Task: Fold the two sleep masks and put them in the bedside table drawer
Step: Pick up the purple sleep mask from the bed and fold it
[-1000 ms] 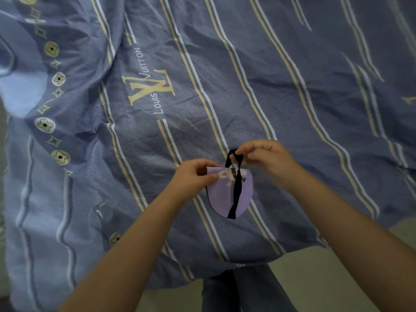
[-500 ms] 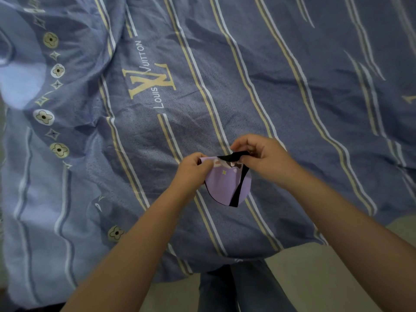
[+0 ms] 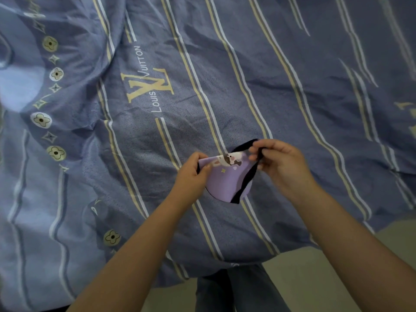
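The left hand (image 3: 191, 174) fingers pinch the purple sleep mask (image 3: 227, 179) at its 9 o'clock corner; the right hand (image 3: 279, 163) fingers grasp its black strap (image 3: 249, 174) at 2 o'clock. The folded mask is held over the striped blue bed cover (image 3: 247, 75).

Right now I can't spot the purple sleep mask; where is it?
In the head view, the purple sleep mask is lower centre, held above the striped bedspread between the left hand and right hand.
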A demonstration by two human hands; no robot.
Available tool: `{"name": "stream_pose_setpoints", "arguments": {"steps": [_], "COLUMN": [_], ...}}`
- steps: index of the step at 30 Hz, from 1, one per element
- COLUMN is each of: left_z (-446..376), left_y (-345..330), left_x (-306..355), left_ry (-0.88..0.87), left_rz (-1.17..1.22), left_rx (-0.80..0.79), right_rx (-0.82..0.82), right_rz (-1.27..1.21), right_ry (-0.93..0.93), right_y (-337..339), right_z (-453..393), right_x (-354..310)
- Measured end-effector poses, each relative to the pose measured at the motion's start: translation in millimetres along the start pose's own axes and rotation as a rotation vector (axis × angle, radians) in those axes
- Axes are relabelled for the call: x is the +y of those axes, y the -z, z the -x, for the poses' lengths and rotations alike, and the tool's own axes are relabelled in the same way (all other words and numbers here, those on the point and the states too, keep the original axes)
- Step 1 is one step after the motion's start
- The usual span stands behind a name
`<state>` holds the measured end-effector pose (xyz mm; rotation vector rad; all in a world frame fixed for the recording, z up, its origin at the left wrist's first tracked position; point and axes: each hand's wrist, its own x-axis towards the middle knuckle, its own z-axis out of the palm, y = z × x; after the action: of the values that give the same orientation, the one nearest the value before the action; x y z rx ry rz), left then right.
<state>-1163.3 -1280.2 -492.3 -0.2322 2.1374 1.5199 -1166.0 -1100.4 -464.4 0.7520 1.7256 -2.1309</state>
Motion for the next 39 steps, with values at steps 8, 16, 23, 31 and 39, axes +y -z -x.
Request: {"name": "stream_pose_setpoints", "arguments": {"steps": [8,16,23,31,39], "left_z": [4,7,10,4,-3], "left_y": [7,20,19,29,34], "left_x": [-3,1,11,14,25], "left_ry": [0.040,-0.013,-0.277,-0.249,-0.177], "left_rz": [0.243,0.170,-0.057,-0.157,-0.322], "left_rx": [0.070,-0.060,-0.040,-0.186,-0.275], "right_rx": [0.194,-0.104,-0.189,-0.264,-0.351], "right_rz": [0.906,0.242,-0.450,0.285,0.592], "right_ry": [0.288,-0.301,-0.357,-0.010,0.046], "right_y": [17,30,27,4,1], "right_z": [-11,-27,-17,-15,-9], "right_x": [22,-7,-14,-3,-13]}}
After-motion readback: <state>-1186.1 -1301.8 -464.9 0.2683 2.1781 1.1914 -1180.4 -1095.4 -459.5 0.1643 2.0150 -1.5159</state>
